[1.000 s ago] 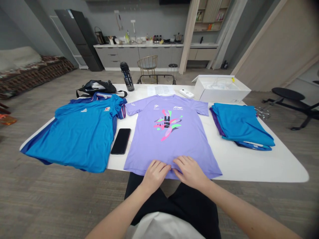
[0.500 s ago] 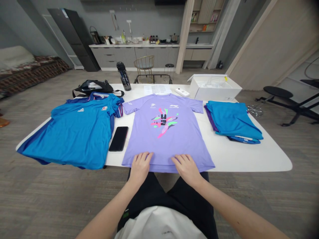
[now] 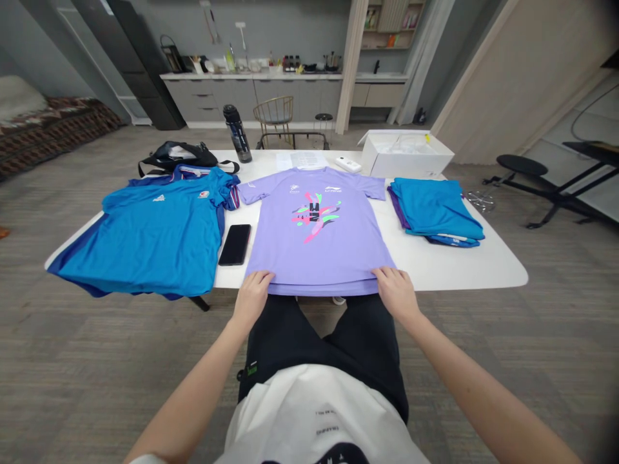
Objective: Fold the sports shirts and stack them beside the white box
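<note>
A light purple T-shirt (image 3: 316,251) lies spread face up on the table, its collar pointing away from me and a colourful print on its chest. My left hand (image 3: 252,296) is closed on the shirt's bottom left corner. At the opposite corner of the hem my right hand (image 3: 397,293) pinches the cloth, thumb hidden underneath. The hem hangs slightly past the table's front edge, with its two layers a little offset. Left of the shirt lies a black phone (image 3: 235,245).
Blue shirts (image 3: 155,238) lie spread in a pile at the left. A folded stack of clothes (image 3: 430,206) is on the right. Along the back of the white table (image 3: 464,274) stand a black bottle (image 3: 237,134), a dark bag (image 3: 178,156), papers, a white device (image 3: 348,165) and a white box (image 3: 406,158).
My hands have moved apart, from the middle of the hem out to its two corners, and closed on the cloth. The camera view has tilted downward.
</note>
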The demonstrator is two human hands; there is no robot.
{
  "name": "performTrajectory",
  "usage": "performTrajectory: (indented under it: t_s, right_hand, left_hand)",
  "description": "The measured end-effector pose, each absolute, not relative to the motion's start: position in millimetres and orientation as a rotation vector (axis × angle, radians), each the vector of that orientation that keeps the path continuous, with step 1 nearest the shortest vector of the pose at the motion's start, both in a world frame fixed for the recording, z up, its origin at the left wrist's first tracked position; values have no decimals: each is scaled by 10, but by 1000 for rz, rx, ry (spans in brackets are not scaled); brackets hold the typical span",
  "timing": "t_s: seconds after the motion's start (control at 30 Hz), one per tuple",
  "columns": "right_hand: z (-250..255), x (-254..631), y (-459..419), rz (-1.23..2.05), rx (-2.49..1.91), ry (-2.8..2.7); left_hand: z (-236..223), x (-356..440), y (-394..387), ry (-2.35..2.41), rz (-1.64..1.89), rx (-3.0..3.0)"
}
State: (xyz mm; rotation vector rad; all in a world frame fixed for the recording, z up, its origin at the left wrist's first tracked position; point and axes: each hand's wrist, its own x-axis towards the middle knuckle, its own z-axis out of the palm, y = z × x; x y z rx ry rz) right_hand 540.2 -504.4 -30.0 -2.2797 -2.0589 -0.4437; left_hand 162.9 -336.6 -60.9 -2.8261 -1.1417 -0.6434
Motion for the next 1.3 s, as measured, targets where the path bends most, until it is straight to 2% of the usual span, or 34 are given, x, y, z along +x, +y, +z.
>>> performTrajectory:
  t_s: [0.17, 0.4, 0.83, 1.03, 1.17, 1.3]
  right_hand:
    - [-358, 5556, -5188, -530, -2383, -1927]
    - [-358, 5693, -5312, -523, -2258, -1874]
    - [-451, 5913, -5544, -249, -2024, -2118]
    - [-245, 5831, -5587, -94, -1982, -1980]
    - [-71, 5885, -5050, 8, -1946, -1775]
    - [-6, 6091, -3876, 104, -1916, -1681]
  left_hand:
    - [-620, 1506, -3348, -1287, -660, -2694]
    - [-595, 1350, -3335, -1262, -838, -2731]
    - [-716, 991, -3469, -1075, -724, -2900]
    - [-449, 1044, -3495, -1110, -760, -2917]
    - [-134, 1490, -2992, -1129, -939, -2960]
    - [15, 2217, -1820, -1274, -899, -2979]
